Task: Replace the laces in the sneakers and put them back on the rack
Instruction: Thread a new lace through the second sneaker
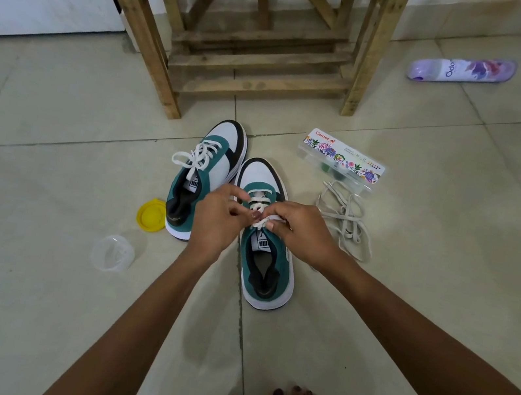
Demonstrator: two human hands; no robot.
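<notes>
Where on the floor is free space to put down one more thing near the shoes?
Bare tiles lie left of the laced teal-and-white sneaker, above the yellow round lid, and between the clear paint box and purple spray can. Crowded: right of the sneaker being laced, where loose beige laces sprawl.

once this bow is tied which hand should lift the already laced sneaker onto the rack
Left, probably. The laced sneaker stands on the left side of the pair, right by the left hand. The right hand would have to cross over the other sneaker. The rack stands straight ahead.
</notes>
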